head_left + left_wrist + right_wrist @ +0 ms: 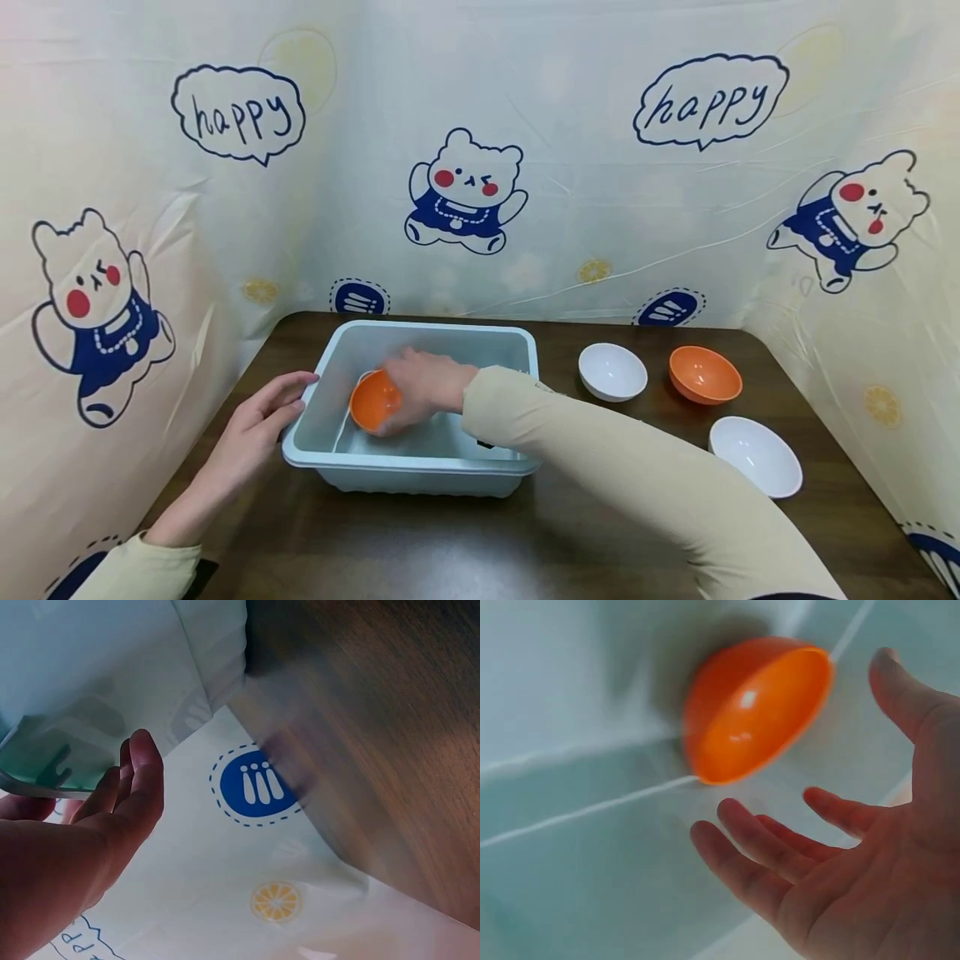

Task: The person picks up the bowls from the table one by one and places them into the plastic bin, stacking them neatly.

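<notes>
A pale blue plastic basin (420, 483) stands on the table. Inside it, toward the left end, an orange bowl (371, 402) rests tilted with its hollow side facing my right hand (431, 383). That hand is down in the basin, blurred in the head view. From the right wrist (840, 847), its fingers and thumb are spread, with a gap between them and the orange bowl (761, 712). My left hand (255, 425) touches the basin's left rim with its fingertips. In the left wrist view, the left hand's fingers (142, 776) lie beside the outer wall.
On the table's right side are a white bowl (612, 372), a second orange bowl (705, 375) and another white bowl (756, 457), partly behind my right sleeve (637, 467). Printed cloth (570, 200) encloses the dark wooden table (375, 542) at the back and sides.
</notes>
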Demonstrator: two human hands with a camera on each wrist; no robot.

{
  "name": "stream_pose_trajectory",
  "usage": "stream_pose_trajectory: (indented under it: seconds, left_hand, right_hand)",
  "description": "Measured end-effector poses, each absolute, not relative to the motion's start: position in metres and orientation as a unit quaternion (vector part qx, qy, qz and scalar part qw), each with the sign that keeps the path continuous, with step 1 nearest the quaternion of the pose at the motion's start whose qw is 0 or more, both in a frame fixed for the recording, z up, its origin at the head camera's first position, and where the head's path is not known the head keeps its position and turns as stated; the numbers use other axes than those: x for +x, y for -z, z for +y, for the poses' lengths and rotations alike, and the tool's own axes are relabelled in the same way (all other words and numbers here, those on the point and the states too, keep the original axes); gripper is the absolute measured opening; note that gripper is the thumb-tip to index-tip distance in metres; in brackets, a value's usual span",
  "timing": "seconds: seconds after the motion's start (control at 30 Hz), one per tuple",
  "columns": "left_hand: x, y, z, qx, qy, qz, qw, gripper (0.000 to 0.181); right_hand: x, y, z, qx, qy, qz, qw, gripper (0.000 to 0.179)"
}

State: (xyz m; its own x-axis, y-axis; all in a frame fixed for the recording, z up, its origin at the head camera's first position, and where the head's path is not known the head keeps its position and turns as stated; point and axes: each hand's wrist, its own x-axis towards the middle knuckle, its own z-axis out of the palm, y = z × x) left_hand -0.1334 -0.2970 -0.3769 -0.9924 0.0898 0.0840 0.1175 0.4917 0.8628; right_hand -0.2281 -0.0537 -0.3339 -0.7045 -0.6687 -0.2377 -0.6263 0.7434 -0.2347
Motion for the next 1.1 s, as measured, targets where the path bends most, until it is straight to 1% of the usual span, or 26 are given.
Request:
stream_pose_trajectory:
  seconds: [0.2,0.5,0.73,0.9,1.1]
  left_hand:
    - [-0.134,0.380,-0.296,-0.057,0.509,-0.859,0.007,0.042]
    - [-0.135,0.379,-0.297,-0.055,0.511,-0.858,-0.001,0.042]
    - [-0.134,0.380,-0.299,-0.056,0.511,-0.857,-0.005,0.043]
    - [-0.133,0.381,-0.300,-0.059,0.508,-0.859,0.004,0.043]
    - [-0.134,0.381,-0.301,-0.059,0.504,-0.862,0.002,0.044]
  right_hand:
    - [-0.219,0.314,-0.052,-0.386,0.021,0.914,0.124,0.061]
    - [-0.206,0.289,-0.030,-0.403,0.067,0.908,0.088,0.059]
    - [-0.195,0.283,-0.007,-0.417,0.105,0.901,0.064,0.053]
    - [-0.184,0.280,0.007,-0.418,0.114,0.900,0.052,0.050]
    - [-0.168,0.278,0.026,-0.424,0.121,0.897,0.011,0.046]
